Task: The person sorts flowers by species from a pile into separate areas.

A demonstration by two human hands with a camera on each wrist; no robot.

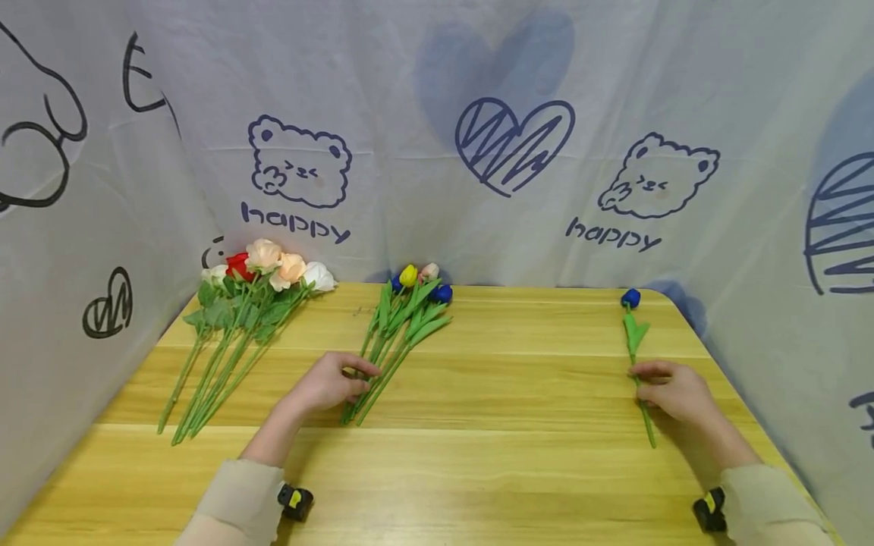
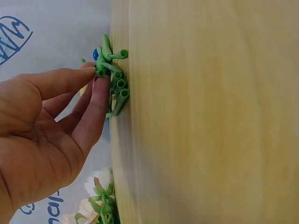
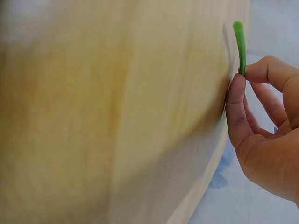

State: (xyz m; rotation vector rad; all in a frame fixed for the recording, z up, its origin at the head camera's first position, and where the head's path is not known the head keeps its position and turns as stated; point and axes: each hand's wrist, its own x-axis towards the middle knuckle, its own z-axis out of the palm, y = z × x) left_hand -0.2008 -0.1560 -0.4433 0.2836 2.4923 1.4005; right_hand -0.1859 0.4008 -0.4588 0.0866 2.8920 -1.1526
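My left hand (image 1: pixel 332 385) is at the stems of a small bunch of artificial tulips (image 1: pixel 410 318) with yellow, pink and blue heads. In the left wrist view, its thumb and a finger pinch one green stem (image 2: pixel 100 73), while the other cut stem ends (image 2: pixel 121 84) sit beside the fingertips. Over on the right, my right hand (image 1: pixel 676 390) pinches the stem of a single blue tulip (image 1: pixel 631 299) between thumb and fingers. The lower end of that stem (image 3: pixel 240 44) sticks out past the fingertips in the right wrist view. Its head points toward the table's back edge.
Artificial roses (image 1: pixel 262 265) in red, peach and white lie in a bunch at the left of the wooden table (image 1: pixel 505 455). Fabric walls (image 1: pixel 403 152) with drawn bears and hearts surround the table at the back and sides.
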